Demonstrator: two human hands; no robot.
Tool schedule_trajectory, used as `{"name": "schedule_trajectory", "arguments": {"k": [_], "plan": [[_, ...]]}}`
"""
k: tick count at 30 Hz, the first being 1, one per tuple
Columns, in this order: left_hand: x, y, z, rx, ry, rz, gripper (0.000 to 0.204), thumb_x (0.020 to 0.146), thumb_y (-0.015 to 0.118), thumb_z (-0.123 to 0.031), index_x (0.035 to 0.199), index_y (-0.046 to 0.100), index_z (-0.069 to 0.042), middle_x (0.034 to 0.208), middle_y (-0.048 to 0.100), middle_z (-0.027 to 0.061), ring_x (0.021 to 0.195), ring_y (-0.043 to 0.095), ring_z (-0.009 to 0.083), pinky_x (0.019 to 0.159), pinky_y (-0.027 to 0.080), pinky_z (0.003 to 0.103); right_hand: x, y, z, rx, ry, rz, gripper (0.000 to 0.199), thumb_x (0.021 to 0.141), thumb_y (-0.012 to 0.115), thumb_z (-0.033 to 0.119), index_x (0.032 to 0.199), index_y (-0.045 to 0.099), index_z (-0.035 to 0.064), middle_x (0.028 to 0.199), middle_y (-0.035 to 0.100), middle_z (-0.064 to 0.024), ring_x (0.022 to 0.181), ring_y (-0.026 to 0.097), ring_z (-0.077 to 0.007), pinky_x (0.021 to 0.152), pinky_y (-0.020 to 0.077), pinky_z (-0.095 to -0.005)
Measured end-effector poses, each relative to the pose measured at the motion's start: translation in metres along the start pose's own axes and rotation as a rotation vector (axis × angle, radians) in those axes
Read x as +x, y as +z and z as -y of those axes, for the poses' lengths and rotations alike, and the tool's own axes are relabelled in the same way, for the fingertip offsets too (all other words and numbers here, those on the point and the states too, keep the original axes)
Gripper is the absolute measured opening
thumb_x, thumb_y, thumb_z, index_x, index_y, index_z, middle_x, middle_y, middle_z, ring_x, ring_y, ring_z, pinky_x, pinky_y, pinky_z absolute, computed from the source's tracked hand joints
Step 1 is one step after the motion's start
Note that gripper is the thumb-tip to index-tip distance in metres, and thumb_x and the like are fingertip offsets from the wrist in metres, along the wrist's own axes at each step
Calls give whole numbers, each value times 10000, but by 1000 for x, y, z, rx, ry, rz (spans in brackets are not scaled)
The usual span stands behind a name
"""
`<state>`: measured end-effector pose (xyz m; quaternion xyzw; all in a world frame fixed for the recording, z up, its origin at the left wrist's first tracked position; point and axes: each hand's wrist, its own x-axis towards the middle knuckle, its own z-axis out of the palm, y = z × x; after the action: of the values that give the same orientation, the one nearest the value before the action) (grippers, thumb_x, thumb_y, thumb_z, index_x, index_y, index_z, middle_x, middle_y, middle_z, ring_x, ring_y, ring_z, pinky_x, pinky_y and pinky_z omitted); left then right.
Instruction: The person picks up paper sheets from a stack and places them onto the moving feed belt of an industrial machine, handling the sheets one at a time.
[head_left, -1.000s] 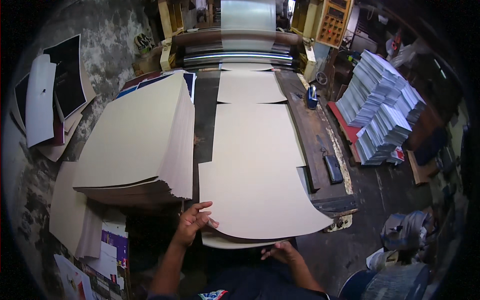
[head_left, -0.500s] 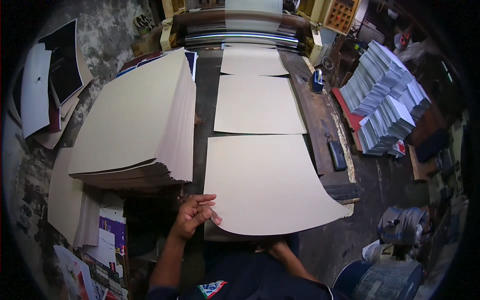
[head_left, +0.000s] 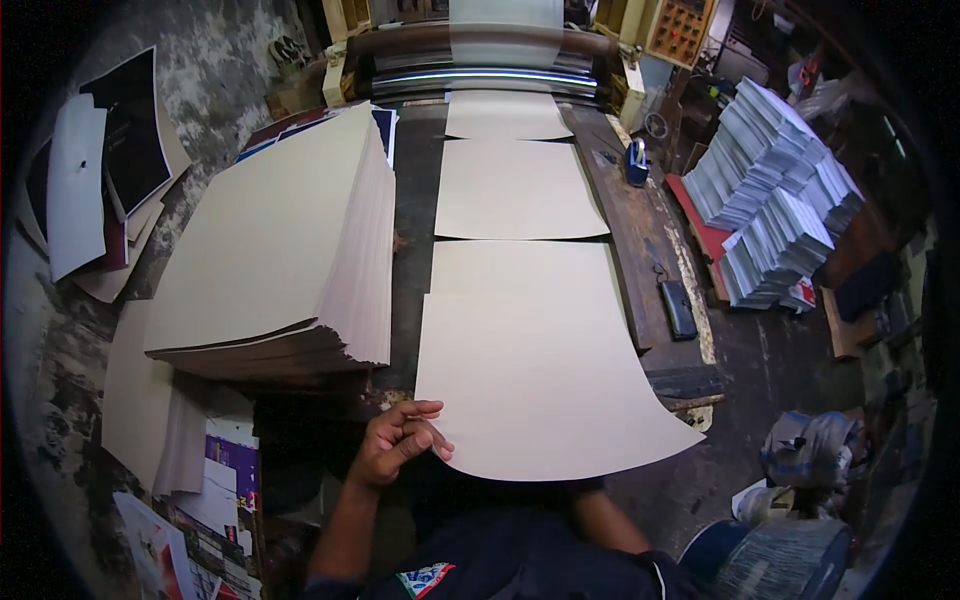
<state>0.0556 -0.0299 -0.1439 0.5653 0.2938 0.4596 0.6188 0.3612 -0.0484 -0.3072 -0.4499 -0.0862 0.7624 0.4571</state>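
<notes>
My left hand is at the near left corner of a large cream board sheet, its fingers curled and closed on the edge. The sheet's near edge sags in a curve, and its right corner sticks out to the right. Its far part lies over another cream sheet, of which a strip shows. Beneath the near edge, my right forearm runs up out of sight; that sheet hides my right hand. Two more sheets, a middle one and a far one, lie in line toward metal rollers.
A tall stack of cream boards stands left of the row. A wooden guide strip borders its right side, with a dark phone-like object and a blue tool nearby. Piled white bundles are farther right; a wrapped roll stands lower right.
The row of sheets has moved away from me toward the rollers. A strip of another sheet now shows beyond the held one's far edge. My left hand stays at the corner.
</notes>
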Motion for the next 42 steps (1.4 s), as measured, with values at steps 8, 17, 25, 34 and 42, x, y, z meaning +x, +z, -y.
{"name": "schedule_trajectory", "arguments": {"k": [8,17,25,34,42], "plan": [[7,4,2,10,-2,-62,432,895,588,-167,1250,477,52,752,680,112,808,680,233,1018,354,413,24,-2,9,131,-74,-10,508,903,591,336,1266,439,15,1085,589,-174,859,635,-312,688,574,-498],[36,-5,27,4,-62,-156,436,900,563,-168,1265,469,50,821,680,134,852,659,206,946,417,362,75,4,-12,331,-119,-37,570,875,633,343,1294,413,25,1112,576,-168,866,633,-310,680,577,-494],[44,-20,46,-40,-83,-135,414,896,560,-128,1277,481,13,877,683,162,777,634,164,818,480,323,-21,29,8,-116,-156,370,461,923,553,384,1245,498,59,1059,628,-115,868,626,-229,722,552,-458],[30,2,-66,1090,600,-387,366,819,679,-83,1162,570,-20,872,657,91,821,657,243,899,464,432,19,42,20,-139,-18,79,376,951,514,368,1088,509,18,760,551,-78,711,566,-173,660,530,-402],[54,-28,-125,1432,434,-797,484,759,746,-82,1202,557,-40,1038,622,139,982,608,268,870,473,405,-15,27,-13,-178,49,101,359,959,514,348,1072,515,7,763,576,-93,726,597,-183,689,542,-416]]}}
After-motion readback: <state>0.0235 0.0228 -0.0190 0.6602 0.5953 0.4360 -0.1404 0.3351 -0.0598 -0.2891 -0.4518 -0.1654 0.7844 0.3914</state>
